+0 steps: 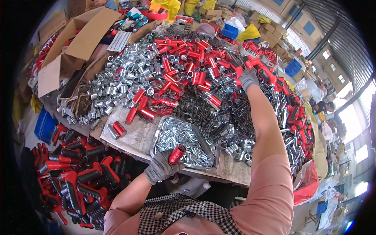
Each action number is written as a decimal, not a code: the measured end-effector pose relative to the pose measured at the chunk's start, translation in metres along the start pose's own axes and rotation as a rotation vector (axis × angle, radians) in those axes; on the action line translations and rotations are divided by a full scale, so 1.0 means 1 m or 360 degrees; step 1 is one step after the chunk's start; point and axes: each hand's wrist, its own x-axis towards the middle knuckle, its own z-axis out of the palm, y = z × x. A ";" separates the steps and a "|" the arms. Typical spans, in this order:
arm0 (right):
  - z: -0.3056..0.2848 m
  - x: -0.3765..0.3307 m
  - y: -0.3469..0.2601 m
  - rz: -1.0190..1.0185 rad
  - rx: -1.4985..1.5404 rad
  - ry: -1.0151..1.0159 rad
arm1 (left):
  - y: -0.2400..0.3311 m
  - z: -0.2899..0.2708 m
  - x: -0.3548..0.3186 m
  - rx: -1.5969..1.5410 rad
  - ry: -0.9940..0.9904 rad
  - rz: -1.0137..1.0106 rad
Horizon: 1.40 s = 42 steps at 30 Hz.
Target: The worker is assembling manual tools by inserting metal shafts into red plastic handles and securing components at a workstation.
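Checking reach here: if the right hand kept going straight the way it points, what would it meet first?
The right hand points up the table; it would probably first meet the red-and-black handle, though depth is unclear.

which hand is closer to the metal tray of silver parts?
Left. The left hand, holding a red tube, is at the tray's near edge; the right hand reaches far beyond it into the red handles.

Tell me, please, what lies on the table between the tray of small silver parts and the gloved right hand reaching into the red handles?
In the head view, a heap of dark coil springs fills the stretch between the tray and the right hand.
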 end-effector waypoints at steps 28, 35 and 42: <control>-0.082 -0.426 -0.091 -0.0726 0.3740 -0.1191 | 0.018 0.081 -0.065 0.1517 -0.0332 0.0601; -0.095 -0.427 -0.106 -0.1739 0.1518 0.1478 | -0.007 0.080 -0.054 0.0308 -0.1626 -0.0019; -0.085 -0.442 -0.123 -0.1630 0.1702 0.1103 | 0.011 0.087 -0.062 0.0910 -0.1308 0.0181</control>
